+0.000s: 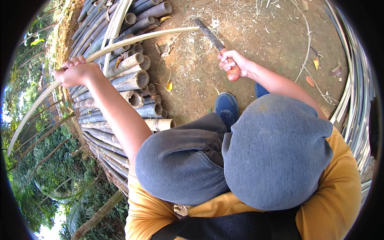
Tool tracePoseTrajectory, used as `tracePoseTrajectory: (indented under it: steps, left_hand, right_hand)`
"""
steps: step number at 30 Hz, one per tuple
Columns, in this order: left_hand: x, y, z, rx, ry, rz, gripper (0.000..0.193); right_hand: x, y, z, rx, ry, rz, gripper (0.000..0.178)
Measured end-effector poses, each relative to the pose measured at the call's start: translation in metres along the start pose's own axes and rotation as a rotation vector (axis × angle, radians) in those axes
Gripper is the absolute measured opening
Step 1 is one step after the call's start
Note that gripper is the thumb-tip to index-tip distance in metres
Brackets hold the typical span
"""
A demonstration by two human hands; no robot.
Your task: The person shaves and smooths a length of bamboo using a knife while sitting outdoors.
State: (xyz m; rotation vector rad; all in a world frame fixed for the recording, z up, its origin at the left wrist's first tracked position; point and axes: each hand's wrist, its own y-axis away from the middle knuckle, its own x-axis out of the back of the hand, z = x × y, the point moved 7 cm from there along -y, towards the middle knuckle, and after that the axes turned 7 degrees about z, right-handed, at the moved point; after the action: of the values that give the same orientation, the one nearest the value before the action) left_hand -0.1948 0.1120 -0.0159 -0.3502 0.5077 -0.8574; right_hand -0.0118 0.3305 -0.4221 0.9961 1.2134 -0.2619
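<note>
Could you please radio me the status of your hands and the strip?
Left hand closed around pale strip. Right hand gripping knife by its handle. Strip's end at the knife, contact unclear; no obstruction seen there.

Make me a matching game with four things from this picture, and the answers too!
1. knife
2. curved strip
3. poles
4. shirt

A. piled up on the person's left
B. orange-yellow cloth
C. in the right hand
D. in the left hand

Right pairs: 1-C, 2-D, 3-A, 4-B
</note>
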Motion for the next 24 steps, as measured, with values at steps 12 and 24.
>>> tracePoseTrajectory:
  steps: [12, 24]
  left_hand:
    - [0.008, -0.006, -0.010, 0.056, 0.020, 0.044, 0.044]
    - [0.029, -0.019, -0.023, 0.095, 0.028, 0.101, 0.041]
  right_hand:
    - [0.022, 0.004, -0.007, 0.058, 0.200, 0.088, 0.013]
    - [-0.016, -0.017, -0.014, 0.125, 0.157, 0.053, 0.011]
